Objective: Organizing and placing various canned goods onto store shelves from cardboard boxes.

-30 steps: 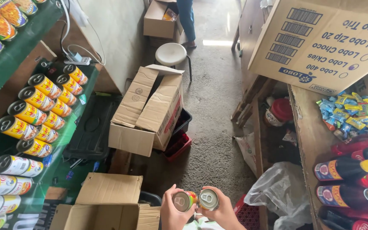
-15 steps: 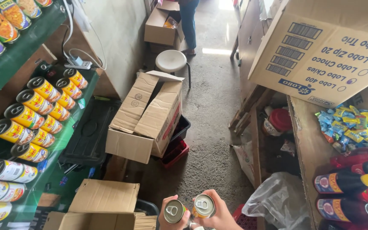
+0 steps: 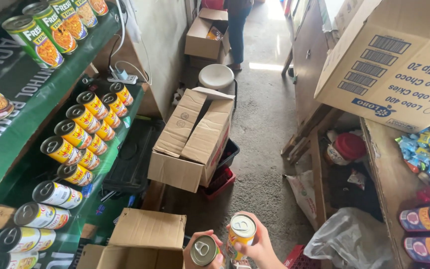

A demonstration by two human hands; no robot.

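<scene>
Where the concrete floor (image 3: 269, 129) runs grey and rough between the shelves, the biggest shape is a brown corrugated cardboard box (image 3: 396, 60) tilted at upper right, printed on its side. Next in size, a green slanted shelf (image 3: 6, 154) at left carries cylindrical metal cans lying on their sides, pull-tab ends facing out: eight yellow-labelled cans (image 3: 83, 134) in two rows, and below them four pale-labelled cans (image 3: 38, 216). A second open cardboard box (image 3: 190, 142), flaps spread, stands on the floor mid-aisle, and a third open box (image 3: 143, 239) sits at the bottom edge. A round white stool (image 3: 216, 75) stands farther back.

At the bottom centre, the left hand (image 3: 195, 249) wraps its grip around a silver-topped can (image 3: 205, 250), fingers curled on its side, the can's long axis tilted toward the camera so the ring-pull lid faces up. Just beside it, the right hand (image 3: 260, 246) closes its grip on a yellow-labelled can (image 3: 241, 234), held nearly upright, lid upward. The two cans almost touch.
</scene>
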